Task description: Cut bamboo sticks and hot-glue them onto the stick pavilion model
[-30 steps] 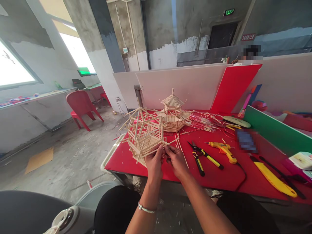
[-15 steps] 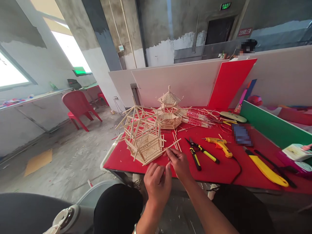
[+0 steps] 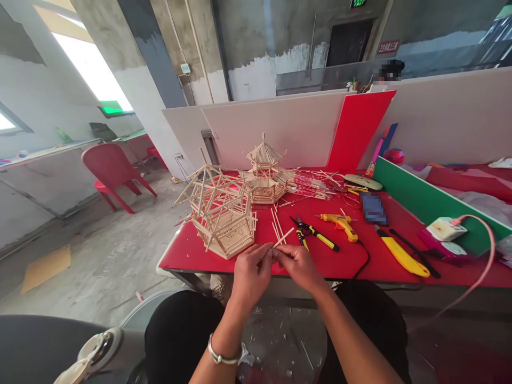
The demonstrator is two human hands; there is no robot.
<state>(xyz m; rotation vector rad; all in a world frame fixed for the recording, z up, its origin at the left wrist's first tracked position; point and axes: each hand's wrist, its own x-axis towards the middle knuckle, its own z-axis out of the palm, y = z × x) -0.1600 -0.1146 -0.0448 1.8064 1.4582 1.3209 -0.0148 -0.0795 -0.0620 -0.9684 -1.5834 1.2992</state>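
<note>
My left hand [image 3: 253, 268] and my right hand [image 3: 299, 265] meet just over the front edge of the red table [image 3: 180, 260]. Between their closed fingertips is a thin wooden stick [image 3: 285, 237], its free end pointing up and to the right; the fingers cover its lower end. Left of the hands stands an open hexagonal stick frame [image 3: 224, 224] with a slatted base. Behind it is a small stick pavilion [image 3: 264, 154] with a pointed roof. A few loose sticks [image 3: 276, 221] lie just beyond my fingers.
Black-and-yellow pliers [image 3: 320, 234], a yellow glue gun [image 3: 342, 226] and a yellow utility knife [image 3: 404, 256] lie to the right. Bundled sticks [image 3: 310, 186] lie at the back. A power socket [image 3: 446, 229] stands by the green board [image 3: 420, 192]. Another person sits behind the partition.
My left hand has come up against the right, and its fingers now close at the stick too. The camera view has shifted to the right, so the table's things appear farther left.
</note>
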